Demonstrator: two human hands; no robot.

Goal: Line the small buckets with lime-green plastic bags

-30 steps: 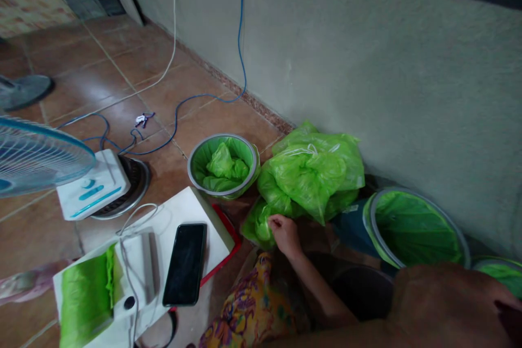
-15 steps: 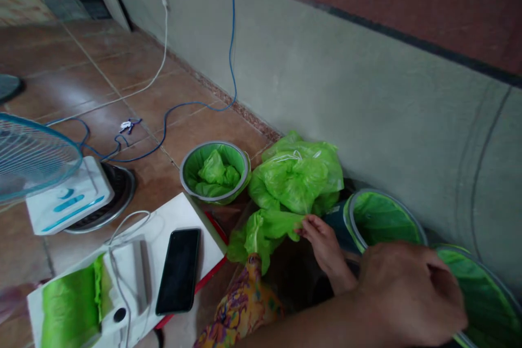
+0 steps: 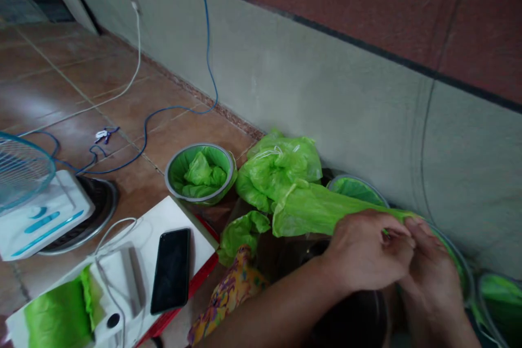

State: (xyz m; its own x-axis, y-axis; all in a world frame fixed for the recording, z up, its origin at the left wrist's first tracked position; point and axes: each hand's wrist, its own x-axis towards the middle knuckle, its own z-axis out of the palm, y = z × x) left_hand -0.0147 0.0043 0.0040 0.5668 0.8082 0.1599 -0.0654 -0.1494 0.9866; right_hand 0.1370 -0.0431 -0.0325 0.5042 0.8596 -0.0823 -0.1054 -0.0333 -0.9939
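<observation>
Two hands, one length of film. My left hand (image 3: pixel 369 250) and right hand (image 3: pixel 428 272) meet at the near end of a stretched green bag (image 3: pixel 305 209), fingers folded in on it; a scrap of green shows inside the left fist, and the top edge runs out to the right fingertips. Exact pinch hidden behind knuckles.

Bag lies to the left of my grip. Long axis nearly level across the view, narrow at the fingers, fanning wider toward the free end. Left hand is nearer the bag's body; right sits at the extreme end, touching or all but touching the left. Left forearm passes below the film.

Free end hangs in front of the pile of green bags (image 3: pixel 285 157); contact between them, cannot tell. Below that end, apart: crumpled green bag (image 3: pixel 244 228) beside patterned cloth (image 3: pixel 228 296). Beyond the film, near the wall: lined bin (image 3: pixel 354 187). Further left, well apart from both hands: phone (image 3: pixel 171 271) on white box (image 3: pixel 175 212).
</observation>
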